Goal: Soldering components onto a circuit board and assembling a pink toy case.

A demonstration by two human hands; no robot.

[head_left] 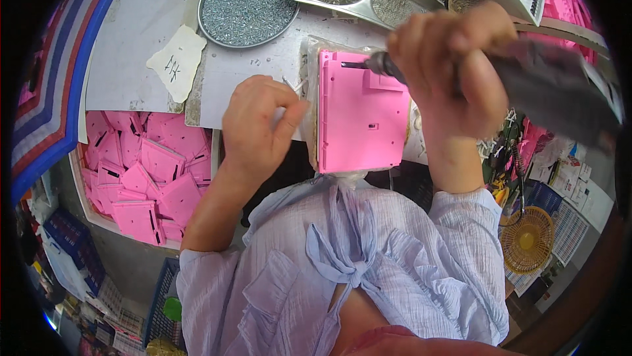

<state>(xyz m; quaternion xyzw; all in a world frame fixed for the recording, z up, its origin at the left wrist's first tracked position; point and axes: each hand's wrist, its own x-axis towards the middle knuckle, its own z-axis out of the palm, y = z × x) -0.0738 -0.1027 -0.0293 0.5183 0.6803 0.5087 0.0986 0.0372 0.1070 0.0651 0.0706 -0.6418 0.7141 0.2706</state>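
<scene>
A pink plastic panel [362,115] lies flat in front of me on a plastic-wrapped pad [312,125]. My right hand [451,59] is wrapped around a dark electric screwdriver [556,86], tilted so its body extends to the right. Its bit points left over the panel's upper part, near a dark slot; whether the tip touches cannot be made out. Just left of the panel is my left hand [260,122], fingers curled in and thumb toward the panel. Small white plastic pieces [294,84] show beside its fingers. What the curled fingers hold, if anything, is hidden.
A round tray of silvery screws [249,5] and a compartmented metal tray [355,8] of small fasteners stand at the back. A torn paper scrap [176,63] lies on the left. Below it, a bin [99,214] holds many pink parts. A yellow basket [526,241] sits lower right.
</scene>
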